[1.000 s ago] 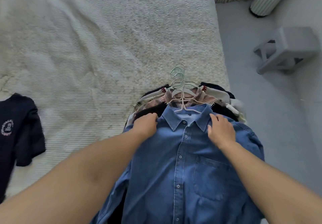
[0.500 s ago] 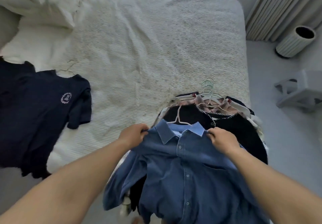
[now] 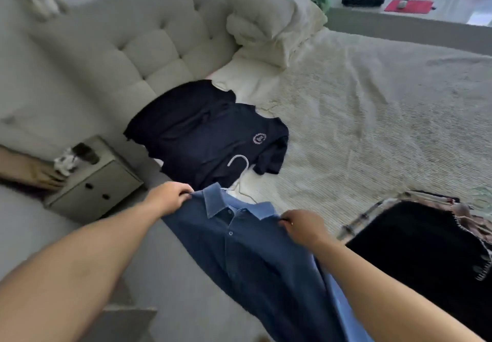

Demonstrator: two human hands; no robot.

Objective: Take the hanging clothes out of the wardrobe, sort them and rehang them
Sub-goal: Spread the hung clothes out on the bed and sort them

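Both hands (image 3: 170, 197) (image 3: 303, 225) pinch the denim shirt's (image 3: 255, 261) shoulders (hem cut off).

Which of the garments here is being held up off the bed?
The blue denim shirt, gripped at each shoulder by the left hand and right hand. The navy T-shirt and the black garment lie untouched.

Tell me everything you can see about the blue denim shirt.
The denim shirt is dark blue, denim-like, with a lighter collar lining, a buttoned front placket and a pale hanger whose hook rises above the collar. The left hand and right hand grip its shoulders, holding it spread front-up at the bed's near edge. Its lower part runs out of view.
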